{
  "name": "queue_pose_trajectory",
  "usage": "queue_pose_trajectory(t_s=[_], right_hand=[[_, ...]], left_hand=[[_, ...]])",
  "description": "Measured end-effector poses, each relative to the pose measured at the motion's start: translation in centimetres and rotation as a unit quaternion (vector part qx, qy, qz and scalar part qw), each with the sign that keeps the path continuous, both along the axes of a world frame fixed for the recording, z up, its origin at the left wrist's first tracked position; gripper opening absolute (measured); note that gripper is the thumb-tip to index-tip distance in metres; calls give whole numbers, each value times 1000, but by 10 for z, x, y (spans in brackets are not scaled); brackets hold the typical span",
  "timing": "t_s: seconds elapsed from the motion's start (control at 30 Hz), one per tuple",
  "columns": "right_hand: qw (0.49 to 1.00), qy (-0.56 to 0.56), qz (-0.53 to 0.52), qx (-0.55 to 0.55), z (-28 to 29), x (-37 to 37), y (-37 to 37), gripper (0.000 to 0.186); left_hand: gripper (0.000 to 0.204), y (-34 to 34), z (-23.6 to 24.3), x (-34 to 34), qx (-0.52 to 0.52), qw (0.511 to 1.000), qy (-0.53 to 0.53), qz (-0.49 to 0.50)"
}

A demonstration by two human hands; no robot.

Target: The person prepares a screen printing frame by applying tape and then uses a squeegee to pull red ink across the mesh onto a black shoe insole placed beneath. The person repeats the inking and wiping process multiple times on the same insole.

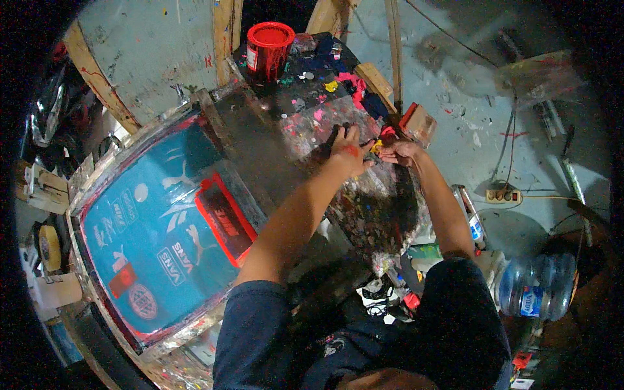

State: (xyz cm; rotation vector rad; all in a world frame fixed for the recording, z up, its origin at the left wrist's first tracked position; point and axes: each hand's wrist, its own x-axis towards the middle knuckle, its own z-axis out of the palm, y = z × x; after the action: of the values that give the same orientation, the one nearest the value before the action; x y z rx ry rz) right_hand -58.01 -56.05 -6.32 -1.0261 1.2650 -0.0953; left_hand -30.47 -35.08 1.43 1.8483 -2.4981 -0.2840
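Observation:
My left hand (351, 154) rests over a paint-spattered board (305, 130), its fingers spread and red paint on its back. Close to its right, my right hand (401, 153) is turned partly palm up, with the fingers stretched toward the left hand. Between the two lies a small yellow scrap (376, 146), beside the right fingertips; I see no firm grip on it. A red scrap (388, 132) sits just beyond. Past the right hand stands a squeegee (419, 125) with a red-stained edge.
At left, a screen-printing frame (153, 154) has teal mesh with white designs and a red ink-edged rectangle (226, 221). A red paint can (269, 51) stands far back. Rags (374, 104) lie beyond the hands. Right are a power strip (504, 195) and a large water bottle (538, 286).

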Motion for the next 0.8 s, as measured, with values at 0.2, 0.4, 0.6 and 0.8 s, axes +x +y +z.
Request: queue_pose_trajectory(t_s=[0.2, 0.4, 0.6, 0.8], right_hand=[[998, -57, -4, 0, 26, 74, 44, 30], [998, 3, -23, -66, 31, 87, 61, 27], [999, 6, -44, -23, 30, 93, 57, 27], [995, 16, -13, -94, 29, 92, 65, 27]], left_hand=[[70, 4, -11, 22, 7, 999, -16, 31], [71, 0, -18, 21, 1, 999, -8, 31], [71, 4, -8, 21, 7, 999, -25, 26], [71, 1, -11, 19, -2, 1000, -21, 22]])
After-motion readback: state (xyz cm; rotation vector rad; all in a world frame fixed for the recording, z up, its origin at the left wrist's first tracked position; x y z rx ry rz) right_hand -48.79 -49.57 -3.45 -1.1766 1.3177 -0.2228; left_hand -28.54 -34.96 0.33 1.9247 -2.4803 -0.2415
